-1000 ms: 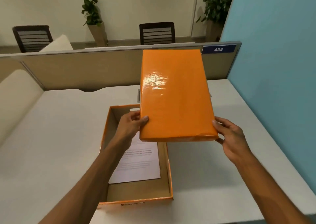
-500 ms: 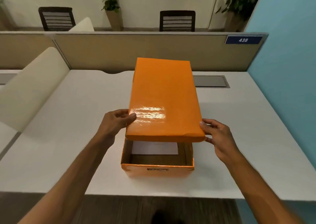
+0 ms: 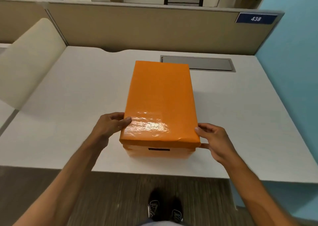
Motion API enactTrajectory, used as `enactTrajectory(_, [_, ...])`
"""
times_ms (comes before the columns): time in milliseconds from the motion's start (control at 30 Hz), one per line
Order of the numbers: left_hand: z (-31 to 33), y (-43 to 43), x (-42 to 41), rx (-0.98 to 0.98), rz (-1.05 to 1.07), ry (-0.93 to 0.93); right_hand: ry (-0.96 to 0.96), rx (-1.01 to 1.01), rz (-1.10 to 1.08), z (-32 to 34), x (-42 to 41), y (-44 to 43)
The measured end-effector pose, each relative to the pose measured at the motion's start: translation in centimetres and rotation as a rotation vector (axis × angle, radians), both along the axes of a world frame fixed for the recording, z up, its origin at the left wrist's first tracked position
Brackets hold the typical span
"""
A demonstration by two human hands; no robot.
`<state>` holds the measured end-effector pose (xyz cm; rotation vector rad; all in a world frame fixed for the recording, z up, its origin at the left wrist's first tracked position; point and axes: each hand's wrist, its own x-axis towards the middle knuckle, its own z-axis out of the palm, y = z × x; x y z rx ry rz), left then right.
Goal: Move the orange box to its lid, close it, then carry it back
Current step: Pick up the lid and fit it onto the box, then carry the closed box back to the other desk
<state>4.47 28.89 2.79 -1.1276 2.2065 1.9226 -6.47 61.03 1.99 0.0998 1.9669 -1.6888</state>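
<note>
We are gripping the lid (image 3: 161, 101) at its near corners with the left hand (image 3: 110, 125) and right hand (image 3: 215, 139), pressing evenly so it is seating squarely on the box (image 3: 160, 152).

Your left hand (image 3: 110, 125) and right hand (image 3: 214, 140) grip the lid (image 3: 160, 103) at its near corners — it sits on the orange box (image 3: 159, 151), near the desk (image 3: 68, 122) front edge.
</note>
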Motion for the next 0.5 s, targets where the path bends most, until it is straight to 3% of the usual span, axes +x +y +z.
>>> enactTrajectory(500, [-2.2,1.0,0.8,0.083,0.005,0.038,0.046,0.118,0.027,-1.5,1.0,0.1])
